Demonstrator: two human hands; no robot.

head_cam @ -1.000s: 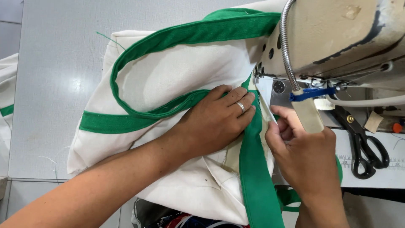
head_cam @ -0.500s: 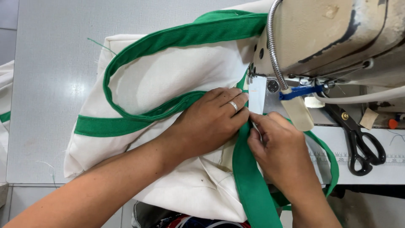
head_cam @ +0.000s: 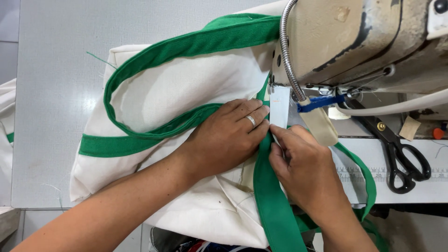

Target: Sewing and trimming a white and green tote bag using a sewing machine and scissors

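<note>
Fingers of the left hand (head_cam: 228, 137) press flat on the cloth bag (head_cam: 186, 88), right hand (head_cam: 303, 172) pinching the green strap (head_cam: 270, 205) beside the sewing machine (head_cam: 364, 42), scissors (head_cam: 401, 154) nearby.

I cannot see the needle: the sewing machine (head_cam: 364, 42) head covers it, and the frame's top and right edges crop the machine. Left of the machine, my left hand (head_cam: 228, 137) hides the green strap (head_cam: 275, 210) beneath it. The ruler (head_cam: 373, 175) markings are too small to read.
</note>
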